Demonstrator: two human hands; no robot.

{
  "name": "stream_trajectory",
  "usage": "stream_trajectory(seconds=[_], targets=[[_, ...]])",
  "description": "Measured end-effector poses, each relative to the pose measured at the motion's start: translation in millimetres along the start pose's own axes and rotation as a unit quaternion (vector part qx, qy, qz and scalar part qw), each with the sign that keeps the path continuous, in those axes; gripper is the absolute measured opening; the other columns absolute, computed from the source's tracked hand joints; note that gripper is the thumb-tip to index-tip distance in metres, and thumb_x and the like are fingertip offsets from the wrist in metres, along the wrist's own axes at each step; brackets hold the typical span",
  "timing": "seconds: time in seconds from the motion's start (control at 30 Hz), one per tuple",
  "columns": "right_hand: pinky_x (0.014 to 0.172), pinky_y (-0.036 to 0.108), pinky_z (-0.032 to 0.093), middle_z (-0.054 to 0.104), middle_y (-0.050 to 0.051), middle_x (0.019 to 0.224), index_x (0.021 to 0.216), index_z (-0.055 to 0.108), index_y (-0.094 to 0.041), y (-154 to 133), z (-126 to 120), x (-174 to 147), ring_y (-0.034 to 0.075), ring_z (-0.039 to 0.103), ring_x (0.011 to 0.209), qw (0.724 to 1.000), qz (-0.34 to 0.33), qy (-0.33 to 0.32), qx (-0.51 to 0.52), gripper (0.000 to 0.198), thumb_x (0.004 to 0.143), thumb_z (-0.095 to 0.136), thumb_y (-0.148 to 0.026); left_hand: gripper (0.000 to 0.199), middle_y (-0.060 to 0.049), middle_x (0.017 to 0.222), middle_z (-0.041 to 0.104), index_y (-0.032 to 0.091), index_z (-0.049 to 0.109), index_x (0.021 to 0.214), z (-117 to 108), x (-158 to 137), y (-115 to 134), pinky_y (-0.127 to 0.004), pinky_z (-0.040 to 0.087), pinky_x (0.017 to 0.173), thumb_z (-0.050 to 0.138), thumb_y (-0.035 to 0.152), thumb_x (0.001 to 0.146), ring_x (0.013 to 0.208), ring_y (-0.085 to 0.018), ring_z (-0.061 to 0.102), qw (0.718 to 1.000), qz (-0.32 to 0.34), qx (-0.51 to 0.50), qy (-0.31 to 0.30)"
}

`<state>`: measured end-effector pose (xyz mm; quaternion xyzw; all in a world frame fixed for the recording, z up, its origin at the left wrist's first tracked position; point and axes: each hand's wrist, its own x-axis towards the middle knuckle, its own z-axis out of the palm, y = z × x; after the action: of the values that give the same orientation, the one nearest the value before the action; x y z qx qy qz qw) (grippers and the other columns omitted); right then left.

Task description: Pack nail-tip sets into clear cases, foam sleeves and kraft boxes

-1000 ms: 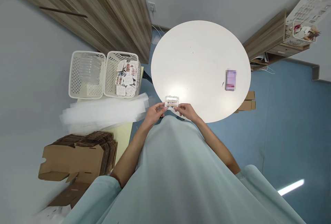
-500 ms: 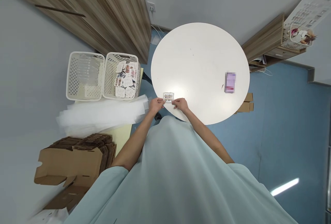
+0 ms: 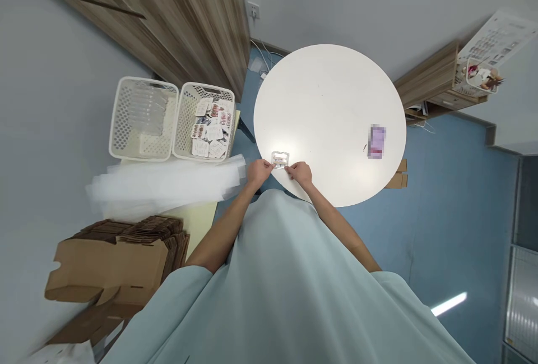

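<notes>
A small clear plastic case (image 3: 279, 159) with a card of small, nail-shaped pieces inside lies at the near left edge of the round white table (image 3: 332, 83). My left hand (image 3: 258, 173) pinches its lower left corner between thumb and fingers. On the opposite side, my right hand (image 3: 300, 173) has its fingertips closed at the lower right corner. The pieces inside are too small to make out clearly.
Left of the table stand a white basket of clear plastic cases (image 3: 143, 120) and another basket with printed cards (image 3: 205, 123). Translucent sheets (image 3: 168, 184) and folded brown cartons (image 3: 113, 263) lie nearer me. A blurred purple pack (image 3: 377, 141) rests at the table's right.
The whole view has shifted slightly with my head. Both hands stay at the case's lower corners, and the card in it shows a little differently.
</notes>
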<state>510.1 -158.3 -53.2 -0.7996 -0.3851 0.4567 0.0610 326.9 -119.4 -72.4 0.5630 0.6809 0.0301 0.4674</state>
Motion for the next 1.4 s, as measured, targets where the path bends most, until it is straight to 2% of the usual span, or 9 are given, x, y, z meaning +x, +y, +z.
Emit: stream_trajectory(seconds=[0.13, 0.27, 0.4, 0.53, 0.7, 0.93, 1.07, 1.23, 1.4], targets=[[0.067, 0.026, 0.047, 0.079, 0.003, 0.081, 0.078, 0.074, -0.022, -11, 2, -14, 0.019, 0.072, 0.076, 0.997, -0.022, 0.047, -0.053, 0.023, 0.094, 0.070, -0.038, 0.023, -0.007, 0.106, 0.083, 0.020, 0.078, 0.101, -13, -15, -6, -0.032, 0.051, 0.079, 0.071, 0.041, 0.095, 0.099, -0.026, 0.075, 0.999, 0.031, -0.008, 0.007], [0.069, 0.026, 0.048, 0.080, 0.003, 0.091, 0.086, 0.073, -0.022, -27, 12, -34, 0.019, 0.074, 0.078, 0.996, -0.070, 0.051, -0.032, 0.024, 0.094, 0.069, -0.044, 0.022, -0.004, 0.107, 0.082, 0.024, 0.076, 0.105, -53, -41, -38, -0.034, 0.053, 0.087, 0.071, 0.042, 0.095, 0.097, -0.025, 0.075, 0.995, 0.050, -0.049, 0.068], [0.070, 0.028, 0.050, 0.079, 0.004, 0.092, 0.086, 0.073, -0.023, -51, 33, -52, 0.020, 0.074, 0.079, 0.991, -0.126, 0.024, -0.043, 0.028, 0.094, 0.067, -0.049, 0.027, -0.005, 0.114, 0.079, 0.024, 0.070, 0.112, -102, -69, -102, -0.037, 0.054, 0.092, 0.071, 0.043, 0.094, 0.092, -0.024, 0.075, 0.984, -0.020, -0.065, 0.163], [0.070, 0.029, 0.050, 0.079, 0.003, 0.092, 0.086, 0.074, -0.023, -86, 68, -62, 0.021, 0.072, 0.079, 0.977, -0.194, -0.007, -0.090, 0.027, 0.094, 0.068, -0.048, 0.039, -0.016, 0.133, 0.068, 0.018, 0.064, 0.124, -139, -85, -179, -0.044, 0.052, 0.102, 0.071, 0.040, 0.092, 0.117, -0.033, 0.069, 0.962, -0.110, -0.001, 0.250], [0.073, 0.031, 0.050, 0.080, 0.004, 0.095, 0.087, 0.075, -0.024, -136, 107, -75, 0.022, 0.072, 0.083, 0.953, -0.266, -0.030, -0.140, 0.019, 0.095, 0.070, -0.040, 0.051, -0.025, 0.142, 0.057, 0.011, 0.058, 0.134, -161, -80, -237, -0.049, 0.051, 0.104, 0.070, 0.036, 0.090, 0.122, -0.040, 0.064, 0.953, -0.173, 0.033, 0.247], [0.073, 0.030, 0.049, 0.081, 0.003, 0.096, 0.092, 0.075, -0.024, -168, 123, -95, 0.022, 0.072, 0.085, 0.946, -0.279, -0.045, -0.159, 0.015, 0.098, 0.068, -0.036, 0.057, -0.027, 0.135, 0.062, 0.006, 0.057, 0.135, -152, -63, -247, -0.048, 0.048, 0.104, 0.071, 0.039, 0.090, 0.126, -0.042, 0.059, 0.955, -0.177, 0.110, 0.213], [0.070, 0.029, 0.046, 0.080, 0.002, 0.097, 0.093, 0.075, -0.025, -165, 125, -102, 0.021, 0.071, 0.083, 0.945, -0.273, -0.041, -0.173, 0.015, 0.099, 0.067, -0.036, 0.045, -0.023, 0.130, 0.066, 0.010, 0.061, 0.131, -146, -61, -254, -0.047, 0.048, 0.102, 0.064, 0.035, 0.095, 0.122, -0.039, 0.060, 0.960, -0.148, 0.133, 0.197], [0.070, 0.029, 0.046, 0.081, 0.002, 0.098, 0.094, 0.076, -0.025, -163, 129, -107, 0.020, 0.071, 0.083, 0.940, -0.277, -0.045, -0.196, 0.016, 0.100, 0.066, -0.036, 0.031, -0.020, 0.119, 0.069, 0.015, 0.072, 0.113, -142, -62, -254, -0.046, 0.050, 0.095, 0.047, 0.030, 0.104, 0.113, -0.037, 0.064, 0.974, -0.132, 0.131, 0.129], [0.072, 0.029, 0.047, 0.081, 0.002, 0.098, 0.096, 0.076, -0.025, -170, 134, -111, 0.021, 0.071, 0.086, 0.934, -0.279, -0.060, -0.217, 0.013, 0.100, 0.067, -0.033, 0.036, -0.022, 0.133, 0.063, 0.012, 0.065, 0.130, -139, -65, -246, -0.045, 0.050, 0.100, 0.051, 0.026, 0.100, 0.123, -0.036, 0.060, 0.966, -0.122, 0.137, 0.183]])
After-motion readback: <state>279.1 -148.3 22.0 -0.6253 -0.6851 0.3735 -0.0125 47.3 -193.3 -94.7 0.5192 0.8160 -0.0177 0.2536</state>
